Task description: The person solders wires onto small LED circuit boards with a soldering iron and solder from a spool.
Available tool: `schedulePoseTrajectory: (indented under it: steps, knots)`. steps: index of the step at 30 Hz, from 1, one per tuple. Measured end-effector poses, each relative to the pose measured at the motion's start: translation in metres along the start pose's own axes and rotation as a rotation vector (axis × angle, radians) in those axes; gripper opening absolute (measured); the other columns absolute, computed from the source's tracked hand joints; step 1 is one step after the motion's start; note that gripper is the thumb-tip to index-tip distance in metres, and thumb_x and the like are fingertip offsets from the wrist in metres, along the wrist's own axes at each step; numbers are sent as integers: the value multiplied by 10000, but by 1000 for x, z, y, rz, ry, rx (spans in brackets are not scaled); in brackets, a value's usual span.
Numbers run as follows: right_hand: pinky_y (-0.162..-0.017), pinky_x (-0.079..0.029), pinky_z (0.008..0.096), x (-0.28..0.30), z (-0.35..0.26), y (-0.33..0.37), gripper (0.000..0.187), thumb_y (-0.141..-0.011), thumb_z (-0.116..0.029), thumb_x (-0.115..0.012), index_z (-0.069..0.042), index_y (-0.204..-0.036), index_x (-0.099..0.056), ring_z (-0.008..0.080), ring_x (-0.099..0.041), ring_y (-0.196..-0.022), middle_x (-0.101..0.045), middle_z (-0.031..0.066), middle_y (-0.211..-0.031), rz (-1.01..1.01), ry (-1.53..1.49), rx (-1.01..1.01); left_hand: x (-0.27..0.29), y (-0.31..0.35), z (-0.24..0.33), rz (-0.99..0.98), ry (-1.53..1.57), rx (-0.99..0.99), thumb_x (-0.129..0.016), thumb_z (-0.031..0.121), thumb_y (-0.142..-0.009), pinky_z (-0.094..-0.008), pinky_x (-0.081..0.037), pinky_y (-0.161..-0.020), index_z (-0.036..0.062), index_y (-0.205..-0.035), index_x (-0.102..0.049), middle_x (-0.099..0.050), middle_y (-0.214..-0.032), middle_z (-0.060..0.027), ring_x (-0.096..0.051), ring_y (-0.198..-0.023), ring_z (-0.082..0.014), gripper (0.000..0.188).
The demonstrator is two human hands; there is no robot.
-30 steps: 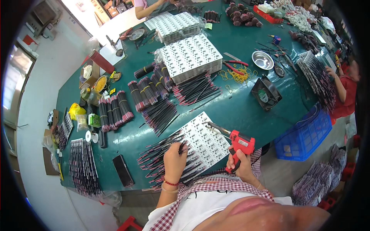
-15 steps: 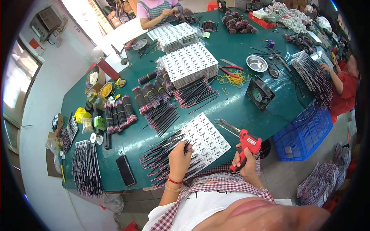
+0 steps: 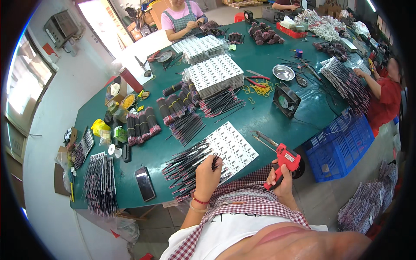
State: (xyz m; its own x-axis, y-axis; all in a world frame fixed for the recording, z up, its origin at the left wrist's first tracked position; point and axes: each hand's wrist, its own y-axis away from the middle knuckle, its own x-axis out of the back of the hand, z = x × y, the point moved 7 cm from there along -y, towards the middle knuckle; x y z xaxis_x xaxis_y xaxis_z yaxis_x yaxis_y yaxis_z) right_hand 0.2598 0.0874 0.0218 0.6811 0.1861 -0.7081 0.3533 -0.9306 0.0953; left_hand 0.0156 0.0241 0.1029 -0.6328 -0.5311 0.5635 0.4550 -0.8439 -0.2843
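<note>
My right hand [image 3: 282, 180] is wrapped round the grip of a red soldering gun [image 3: 288, 159]. Its metal tip points up and left, apart from a white circuit board panel [image 3: 240, 151] at the table's near edge. Over the left part of that panel lie many black wires [image 3: 184, 167] with pinkish ends, fanned out to the left. My left hand [image 3: 208, 175] is closed above the panel's lower part, its fingertips pinched on thin black wire; how many strands it holds is hidden.
Stacked white panels [image 3: 214, 71] and tied wire bundles [image 3: 141, 125] occupy the green table's middle. A phone [image 3: 144, 184] lies left of my work. Right of it stand a small fan [image 3: 286, 102], a metal bowl [image 3: 284, 72] and a blue crate [image 3: 340, 151]. Co-workers sit at the far and right sides.
The whole view has tilted slightly upward. My left hand stays pinched near the wires, and my right hand keeps hold of the soldering gun, both a little further right in the picture.
</note>
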Motion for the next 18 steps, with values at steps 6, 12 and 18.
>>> schedulePoseTrajectory:
  steps: [6, 12, 18]
  knots:
    - [-485, -417, 267, 14, -5, 14, 395, -968, -401, -454, -37, -1119, -465, 95, -432, -453, -473, 36, -608, 69, 53, 13, 11, 23, -9, 30, -12, -6, -605, 92, -858, -383, -427, -522, -31, -832, -543, -566, -673, -220, -557, -584, -379, 140]
    - [-512, -431, 300, 13, -9, 7, 349, -971, -350, -474, -38, -1129, -477, 112, -447, -471, -502, 52, -623, 2, 6, 13, 32, 39, -20, 116, -53, 82, -600, 60, -854, -284, -400, -519, -33, -783, -524, -529, -611, -110, -445, -523, -154, 139]
    - [-508, -431, 298, 3, -11, 0, 353, -965, -347, -490, -34, -1129, -483, 117, -457, -473, -511, 60, -628, -68, 10, 15, 34, 42, -26, 137, -46, 103, -621, 96, -852, -346, -431, -525, -42, -800, -545, -550, -636, -191, -534, -536, -326, 166]
